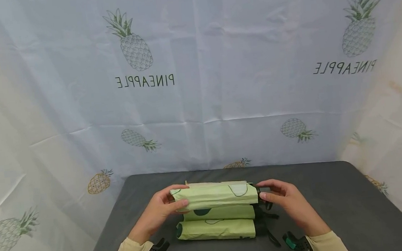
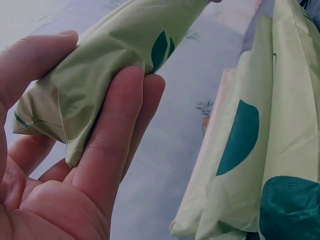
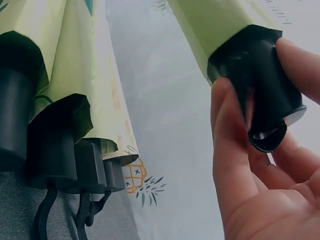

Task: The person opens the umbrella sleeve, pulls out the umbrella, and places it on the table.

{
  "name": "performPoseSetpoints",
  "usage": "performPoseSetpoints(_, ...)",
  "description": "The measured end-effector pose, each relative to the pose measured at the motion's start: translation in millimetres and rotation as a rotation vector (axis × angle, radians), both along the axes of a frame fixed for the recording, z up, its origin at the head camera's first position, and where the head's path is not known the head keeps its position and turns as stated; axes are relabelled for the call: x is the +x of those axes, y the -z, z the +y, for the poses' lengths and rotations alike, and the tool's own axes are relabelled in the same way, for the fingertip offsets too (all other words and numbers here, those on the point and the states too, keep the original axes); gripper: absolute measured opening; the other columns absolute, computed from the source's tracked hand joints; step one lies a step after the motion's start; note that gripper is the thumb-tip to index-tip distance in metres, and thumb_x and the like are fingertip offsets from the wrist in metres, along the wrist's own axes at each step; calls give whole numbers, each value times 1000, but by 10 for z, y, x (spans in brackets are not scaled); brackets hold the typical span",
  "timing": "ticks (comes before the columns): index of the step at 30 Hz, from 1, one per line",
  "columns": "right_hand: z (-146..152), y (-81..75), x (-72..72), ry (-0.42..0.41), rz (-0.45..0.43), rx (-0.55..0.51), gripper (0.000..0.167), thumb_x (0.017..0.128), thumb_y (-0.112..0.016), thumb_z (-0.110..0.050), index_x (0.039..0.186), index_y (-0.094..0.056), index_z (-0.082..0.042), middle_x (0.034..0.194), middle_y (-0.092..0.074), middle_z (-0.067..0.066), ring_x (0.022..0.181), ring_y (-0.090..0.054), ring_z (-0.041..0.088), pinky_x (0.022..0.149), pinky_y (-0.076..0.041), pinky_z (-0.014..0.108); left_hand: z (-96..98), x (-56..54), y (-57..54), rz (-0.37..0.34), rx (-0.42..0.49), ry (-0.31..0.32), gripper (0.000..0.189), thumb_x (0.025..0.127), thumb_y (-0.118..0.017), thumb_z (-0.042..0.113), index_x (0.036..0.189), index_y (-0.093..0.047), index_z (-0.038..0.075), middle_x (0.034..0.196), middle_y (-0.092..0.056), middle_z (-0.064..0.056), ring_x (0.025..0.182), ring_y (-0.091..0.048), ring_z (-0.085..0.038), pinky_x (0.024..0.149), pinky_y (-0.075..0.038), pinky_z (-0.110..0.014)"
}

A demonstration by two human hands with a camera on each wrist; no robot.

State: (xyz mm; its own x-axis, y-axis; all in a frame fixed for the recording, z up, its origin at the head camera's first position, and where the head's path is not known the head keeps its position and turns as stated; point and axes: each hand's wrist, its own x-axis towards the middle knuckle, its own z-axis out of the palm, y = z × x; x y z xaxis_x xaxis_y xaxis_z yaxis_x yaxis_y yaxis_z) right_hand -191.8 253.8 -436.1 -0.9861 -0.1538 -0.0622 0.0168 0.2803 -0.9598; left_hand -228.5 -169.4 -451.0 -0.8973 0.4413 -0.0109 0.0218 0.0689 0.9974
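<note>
Between both hands a folded light green umbrella [image 1: 214,197] is held up lengthwise, level from left to right. My left hand [image 1: 158,211] pinches its closed cloth end, thumb on one side and fingers on the other, as the left wrist view shows. The right hand [image 1: 291,199] grips the black handle [image 3: 260,85] at the other end, a dark strap loop hanging by the fingers. Below lie more folded green umbrellas, one nearest the person [image 1: 215,229] and another just behind it [image 1: 226,213], partly covered by the held one.
A pale beige folded umbrella [image 1: 220,183] shows behind the held one. Black handles [image 3: 52,155] and straps of the lying umbrellas point right. They rest on a dark grey table [image 1: 329,202]. White pineapple-print cloth [image 1: 206,101] hangs behind and at the sides.
</note>
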Motion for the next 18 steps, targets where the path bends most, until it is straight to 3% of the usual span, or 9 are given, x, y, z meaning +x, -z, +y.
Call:
performPoseSetpoints(3,35,10,-4,-13,16,-2,52,105,-74,-30,150,-61,-7,156,-59,16,140,-63,35,116,-51,57,-2,6,-13,9,-3,4,58,103,-77,20,155,-56,7,131,-65,-13,113,-72,-26,100,-64,-61)
performPoseSetpoints(7,63,5,-14,-20,-1,-10,53,105,-73,-32,151,-61,-8,130,-72,11,111,-72,24,109,-55,54,7,13,-37,14,-1,10,57,104,-76,21,155,-56,7,132,-65,-13,113,-72,-26,101,-63,-61)
performPoseSetpoints(8,64,1,-14,-20,-5,-8,53,105,-73,-32,151,-62,-9,126,-72,10,109,-72,27,108,-55,55,6,16,-39,13,-1,9,57,104,-76,21,155,-56,7,132,-65,-13,113,-72,-27,101,-64,-60)
performPoseSetpoints(12,77,-5,0,-49,5,-32,54,107,-70,-31,154,-59,-7,139,-66,16,115,-72,28,112,-53,63,-6,29,-37,11,-1,2,58,104,-77,21,155,-55,5,133,-65,-14,114,-71,-27,101,-64,-58)
performPoseSetpoints(15,98,-10,3,-73,15,-70,54,110,-67,-28,156,-56,-2,149,-57,18,118,-71,26,112,-54,59,-6,35,-37,14,3,1,59,103,-77,20,155,-54,3,133,-64,-14,114,-71,-27,101,-65,-57)
performPoseSetpoints(18,127,-15,-3,-93,2,-111,52,111,-64,-26,155,-55,-1,146,-58,10,117,-71,22,111,-57,49,10,37,-40,15,8,3,59,103,-77,20,155,-54,4,132,-64,-14,113,-72,-27,100,-65,-57)
